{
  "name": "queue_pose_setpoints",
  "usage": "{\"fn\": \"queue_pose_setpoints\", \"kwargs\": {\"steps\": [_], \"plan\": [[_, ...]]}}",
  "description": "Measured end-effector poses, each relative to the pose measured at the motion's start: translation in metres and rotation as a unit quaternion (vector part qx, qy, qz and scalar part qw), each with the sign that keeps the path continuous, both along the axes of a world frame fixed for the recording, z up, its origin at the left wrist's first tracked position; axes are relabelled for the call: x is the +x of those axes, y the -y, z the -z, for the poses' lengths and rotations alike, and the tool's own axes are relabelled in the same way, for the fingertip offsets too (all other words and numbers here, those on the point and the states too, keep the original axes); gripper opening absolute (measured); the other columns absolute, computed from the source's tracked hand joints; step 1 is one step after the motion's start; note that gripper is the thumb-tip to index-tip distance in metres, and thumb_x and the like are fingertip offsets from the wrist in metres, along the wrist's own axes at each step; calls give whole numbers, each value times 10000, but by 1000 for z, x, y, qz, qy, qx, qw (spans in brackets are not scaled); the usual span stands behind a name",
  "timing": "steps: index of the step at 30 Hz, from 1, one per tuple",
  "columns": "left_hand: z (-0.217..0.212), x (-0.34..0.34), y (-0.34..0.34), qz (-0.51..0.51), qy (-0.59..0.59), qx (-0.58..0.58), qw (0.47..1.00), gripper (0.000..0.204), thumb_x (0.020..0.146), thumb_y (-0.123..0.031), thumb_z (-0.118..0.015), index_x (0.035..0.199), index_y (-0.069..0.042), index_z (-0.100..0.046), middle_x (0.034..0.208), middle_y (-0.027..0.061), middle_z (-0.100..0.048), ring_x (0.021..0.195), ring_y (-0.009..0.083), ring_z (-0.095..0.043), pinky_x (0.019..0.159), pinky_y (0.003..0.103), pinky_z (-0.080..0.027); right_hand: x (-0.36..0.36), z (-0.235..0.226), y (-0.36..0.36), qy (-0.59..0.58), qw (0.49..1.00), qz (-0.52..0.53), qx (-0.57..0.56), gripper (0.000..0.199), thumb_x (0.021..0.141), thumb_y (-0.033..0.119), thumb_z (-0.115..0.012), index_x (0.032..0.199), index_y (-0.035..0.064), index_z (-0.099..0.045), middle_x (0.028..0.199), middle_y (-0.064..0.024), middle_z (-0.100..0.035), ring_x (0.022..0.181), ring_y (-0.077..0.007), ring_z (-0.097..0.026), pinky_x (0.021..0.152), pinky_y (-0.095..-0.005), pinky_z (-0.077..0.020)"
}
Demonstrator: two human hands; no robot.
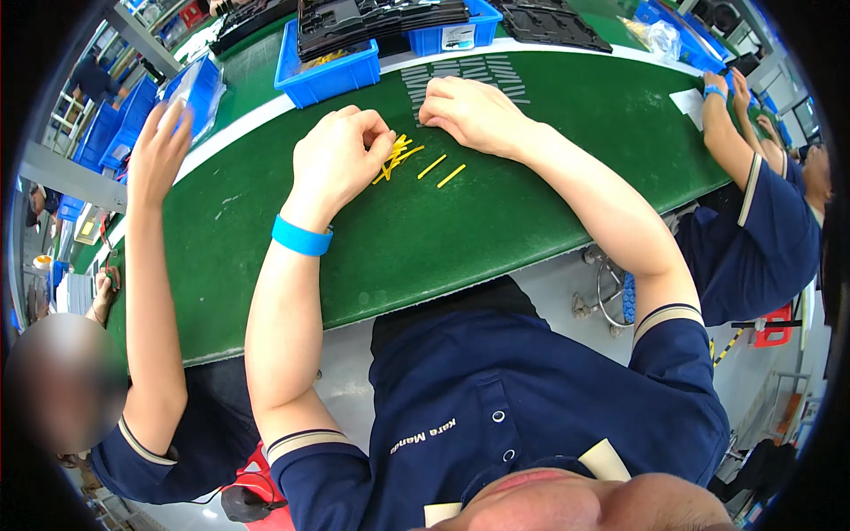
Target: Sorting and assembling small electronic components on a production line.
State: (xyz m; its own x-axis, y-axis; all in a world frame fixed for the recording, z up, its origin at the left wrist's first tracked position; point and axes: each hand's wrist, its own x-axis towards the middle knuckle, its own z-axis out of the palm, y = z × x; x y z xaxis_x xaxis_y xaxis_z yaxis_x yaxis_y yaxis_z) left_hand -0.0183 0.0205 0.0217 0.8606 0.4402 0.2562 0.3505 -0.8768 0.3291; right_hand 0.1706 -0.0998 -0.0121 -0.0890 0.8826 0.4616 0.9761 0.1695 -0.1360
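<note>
My left hand point(341, 157), with a blue band at the wrist, is closed in a pinch over a small pile of thin yellow strips point(403, 157). Whatever its fingertips hold is too small to make out. Two more yellow strips point(452, 176) lie apart, to the right of the pile. My right hand point(474, 115) rests farther up the green table, its fingers bent together at the near left edge of several rows of slim grey strips point(503, 78). Its fingertips are partly hidden, so I cannot see what is between them.
Beyond my hands, a blue bin point(332, 81) and a second blue bin point(456, 37) stand under black trays point(381, 22). More black trays point(553, 25) lie at the back. Co-workers sit on both sides; one raised hand point(159, 150) is at my left. White paper point(689, 108) lies right.
</note>
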Motion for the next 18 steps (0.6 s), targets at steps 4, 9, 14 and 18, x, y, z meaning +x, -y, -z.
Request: {"fn": "queue_pose_setpoints", "kwargs": {"steps": [4, 9, 14, 18], "plan": [[1, -3, -1, -3, 4, -11, 1000, 157, 839, -272, -630, 804, -123, -667, 810, 26, -616, 848, 224, -626, 717, 380, -513, -7, -14, 7, -61, 998, -25, 12, 88, 838, 187, -647, 852, 100, -641, 884, -54, -577, 872, -264, -597, 743, -386, -493], [10, 3, -21, -20, 87, -18, 996, 144, 825, -258, -655, 901, -136, -662, 895, 26, -608, 898, 218, -616, 760, 371, -515, -13, -23, 24, -192, 961, -101, -171, 168, 794, 215, -722, 813, 71, -637, 752, -56, -547, 786, -235, -572, 700, -365, -467], [32, 15, -66, 10, 145, -129, 981, 310, 861, -213, -646, 1103, -20, -624, 1071, 132, -621, 1004, 266, -611, 881, 359, -492, -12, -16, 20, -155, 972, -116, -131, 185, 812, 211, -711, 801, 62, -601, 769, -57, -550, 803, -236, -569, 716, -367, -460], [42, 27, -79, 32, 184, -115, 976, 430, 842, -204, -667, 1199, 8, -554, 1163, 158, -605, 1107, 297, -576, 973, 374, -452, -20, -23, 23, -181, 968, -77, -154, 191, 823, 211, -700, 812, 60, -584, 785, -64, -553, 804, -250, -573, 719, -382, -459]]}}
